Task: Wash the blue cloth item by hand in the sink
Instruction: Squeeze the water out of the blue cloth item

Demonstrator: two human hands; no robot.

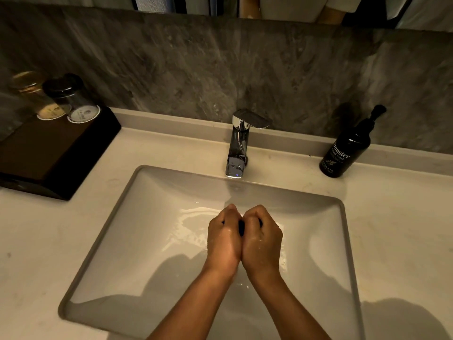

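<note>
Head view: blue cloth item bunched between left hand and right hand, above middle of sink basin. Both hands curled into fists, knuckles pressed together, gripping cloth from either side. Cloth mostly hidden; only dark blue slivers visible between fingers, shape not discernible. Hands wet, glistening. Chrome faucet behind hands, at rear of sink. Black pump bottle on desk, right of faucet, label reads "Dunster hand wash". Smaller print illegible.
</note>
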